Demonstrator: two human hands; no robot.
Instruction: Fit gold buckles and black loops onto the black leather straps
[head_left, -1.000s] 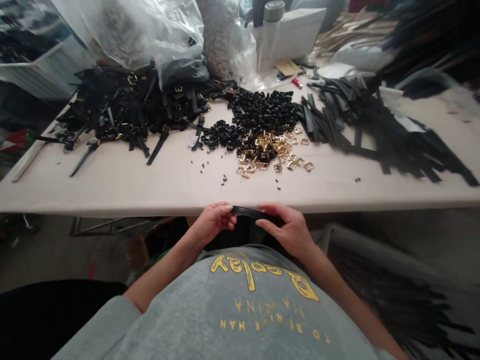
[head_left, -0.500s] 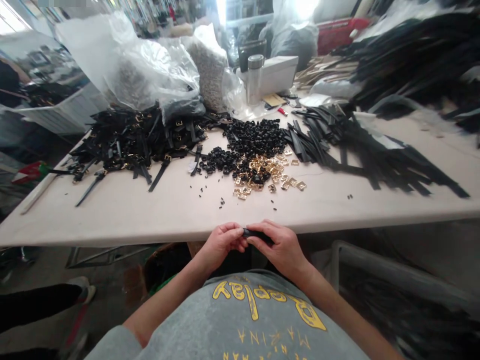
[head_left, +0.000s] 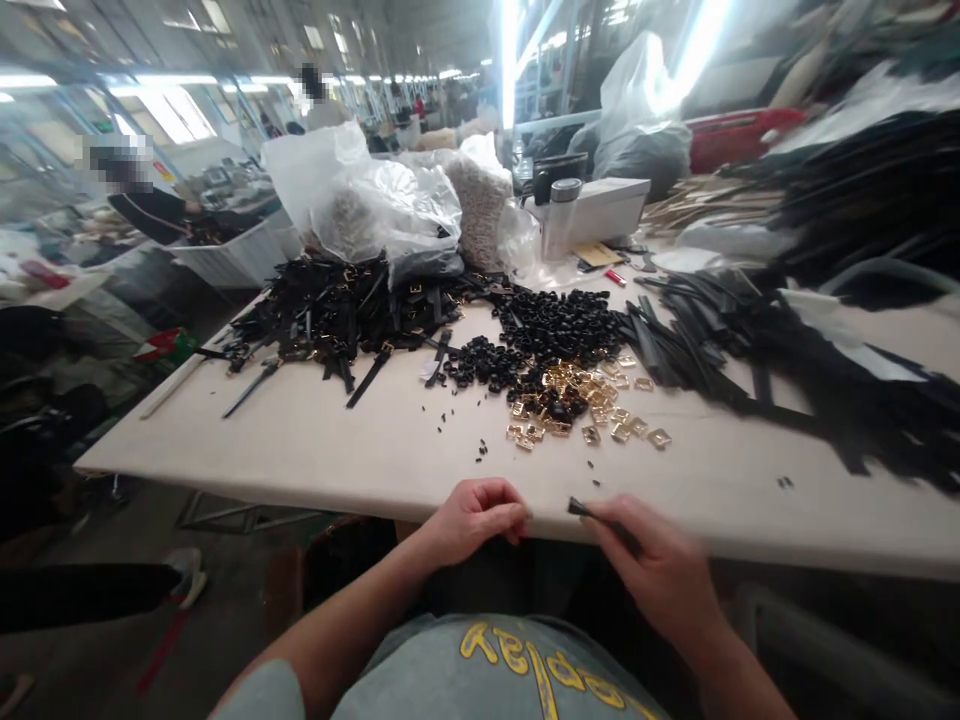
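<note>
My right hand (head_left: 660,560), slightly blurred, grips a black strap (head_left: 577,507); a short end of it sticks out past the fingertips and the rest is hidden by the hand. Just left of it, at the table's front edge, is my left hand (head_left: 480,520) with thumb and fingers pressed together; whatever they pinch is too small to make out. A gap separates the two hands. Beyond them lie gold buckles (head_left: 600,395) and a heap of small black loops (head_left: 555,325). A few tiny black bits (head_left: 482,450) are scattered nearer the hands.
Finished-looking black straps with buckles (head_left: 330,310) are piled at left on the pale table (head_left: 300,450). Loose black strips (head_left: 697,345) cover the right side. Plastic bags (head_left: 405,210), a clear bottle (head_left: 561,215) and a white box (head_left: 611,210) stand behind. Another person (head_left: 150,210) is at far left.
My hands have come apart; the right moved rightward with the black strap, and the left no longer touches it. The view has tilted up and swung left.
</note>
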